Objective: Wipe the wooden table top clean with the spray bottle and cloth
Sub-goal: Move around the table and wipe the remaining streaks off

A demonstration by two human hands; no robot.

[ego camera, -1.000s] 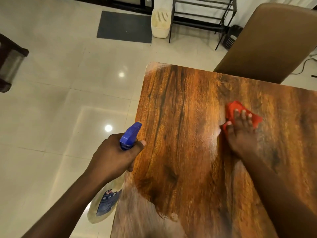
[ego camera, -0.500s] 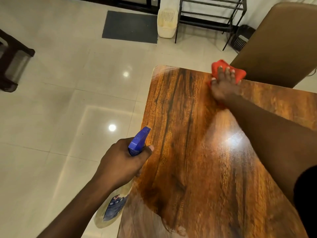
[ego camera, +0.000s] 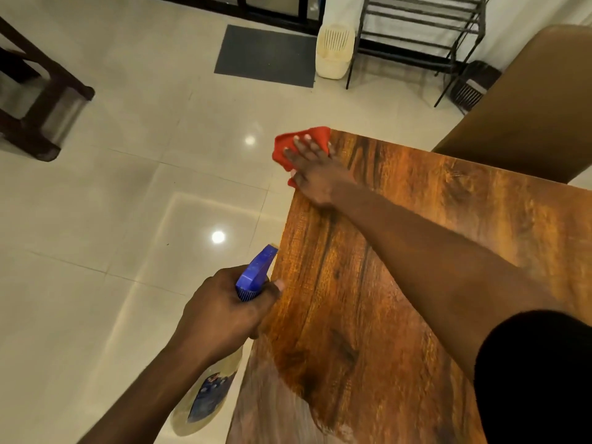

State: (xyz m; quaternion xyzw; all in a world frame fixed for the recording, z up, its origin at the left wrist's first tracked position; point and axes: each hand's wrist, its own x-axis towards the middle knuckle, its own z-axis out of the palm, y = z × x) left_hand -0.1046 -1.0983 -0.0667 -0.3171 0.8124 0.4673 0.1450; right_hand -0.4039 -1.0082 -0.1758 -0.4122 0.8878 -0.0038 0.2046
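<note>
The wooden table top (ego camera: 368,299) fills the right half of the view, its left edge running down the middle. At its far left corner lies a red cloth (ego camera: 315,136), partly hanging over the edge. My right hand (ego camera: 312,173) presses flat on the cloth with fingers spread and straight. Beside the table's left edge, my left hand (ego camera: 221,312) grips the neck of a spray bottle (ego camera: 256,274) with a blue trigger head. The bottle's pale body with a blue label (ego camera: 205,398) hangs below my wrist, off the table.
A brown chair back (ego camera: 528,104) stands at the table's far side. On the tiled floor are a grey mat (ego camera: 266,54), a cream plastic basket (ego camera: 334,51), a black metal rack (ego camera: 416,30) and dark wooden furniture (ego camera: 35,97) at far left.
My right hand has swept the red cloth from the table's middle to the far edge, then left to the far left corner. The left hand still holds the spray bottle at the left edge.
</note>
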